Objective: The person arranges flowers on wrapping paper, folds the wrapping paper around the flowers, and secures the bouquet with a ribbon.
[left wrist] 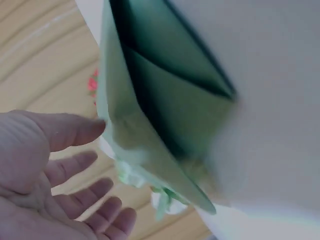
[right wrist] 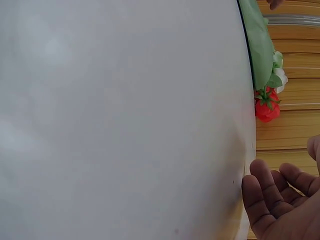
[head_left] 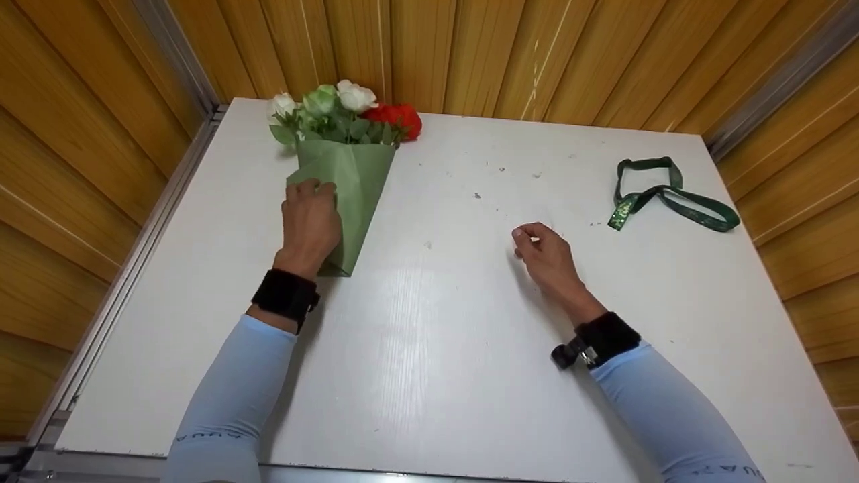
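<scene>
A bouquet of white, pale green and red flowers (head_left: 356, 98) lies at the left of the white table, in green wrapping paper (head_left: 366, 181). My left hand (head_left: 310, 218) is over the left side of the wrap. In the left wrist view its fingers are spread and loosely bent, and the thumb tip is right at the paper (left wrist: 145, 135). The lower end of the wrap shows open folds there. My right hand (head_left: 547, 258) hovers over the middle right of the table, fingers loosely curled with nothing in them. Red flowers (right wrist: 267, 107) show beyond it in the right wrist view.
A dark green ribbon (head_left: 698, 208) lies looped at the table's right side. Wood-patterned panels (head_left: 483, 54) stand behind the white table (head_left: 429, 376) and at both sides. A metal rail (head_left: 141, 255) runs along the left edge.
</scene>
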Available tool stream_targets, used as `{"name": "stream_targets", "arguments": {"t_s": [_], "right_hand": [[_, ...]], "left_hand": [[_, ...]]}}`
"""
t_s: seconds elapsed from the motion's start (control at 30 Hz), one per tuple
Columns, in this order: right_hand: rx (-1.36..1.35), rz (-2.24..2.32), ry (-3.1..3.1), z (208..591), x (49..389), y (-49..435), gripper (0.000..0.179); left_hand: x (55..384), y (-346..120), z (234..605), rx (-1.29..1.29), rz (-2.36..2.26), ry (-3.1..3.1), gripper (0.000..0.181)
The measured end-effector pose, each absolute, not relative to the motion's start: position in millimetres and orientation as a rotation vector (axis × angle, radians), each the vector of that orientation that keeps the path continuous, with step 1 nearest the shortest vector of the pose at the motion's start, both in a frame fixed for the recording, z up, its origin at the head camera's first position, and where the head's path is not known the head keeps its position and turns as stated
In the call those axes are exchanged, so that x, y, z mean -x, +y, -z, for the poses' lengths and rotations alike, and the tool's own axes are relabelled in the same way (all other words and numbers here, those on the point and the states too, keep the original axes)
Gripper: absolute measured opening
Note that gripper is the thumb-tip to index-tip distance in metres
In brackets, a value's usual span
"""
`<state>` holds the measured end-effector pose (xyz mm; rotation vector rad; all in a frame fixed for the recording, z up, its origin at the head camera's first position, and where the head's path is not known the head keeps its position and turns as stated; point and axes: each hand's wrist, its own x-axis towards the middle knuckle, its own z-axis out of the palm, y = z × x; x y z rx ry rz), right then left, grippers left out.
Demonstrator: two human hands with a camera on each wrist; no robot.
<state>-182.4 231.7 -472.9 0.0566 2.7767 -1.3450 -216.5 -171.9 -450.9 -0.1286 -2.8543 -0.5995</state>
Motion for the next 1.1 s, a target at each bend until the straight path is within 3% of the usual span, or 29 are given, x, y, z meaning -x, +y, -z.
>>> {"name": "stream_targets", "arguments": {"t_s": [0.17, 0.3, 0.5, 0.7, 0.9, 1.1], "right_hand": [[-0.078, 1.343, 2.764, 473, 183, 231, 0.042], [-0.081, 1.335, 2.76, 474, 183, 231, 0.044], [-0.089, 1.333, 2.754, 473, 184, 231, 0.045], [-0.097, 1.337, 2.743, 474, 184, 231, 0.045], [-0.11, 1.346, 2.722, 473, 184, 231, 0.046], [-0.116, 1.347, 2.736, 473, 184, 230, 0.045]], "left_hand": [[210, -165, 450, 0.261, 0.556, -2.919, 0.033], [204, -169, 456, 0.225, 0.58, -3.026, 0.031], [202, -176, 464, 0.18, 0.639, -3.18, 0.059], [205, -184, 462, 0.23, 0.688, -3.284, 0.071], [207, -194, 454, 0.308, 0.74, -3.429, 0.097], [206, -189, 448, 0.314, 0.697, -3.508, 0.105]]}}
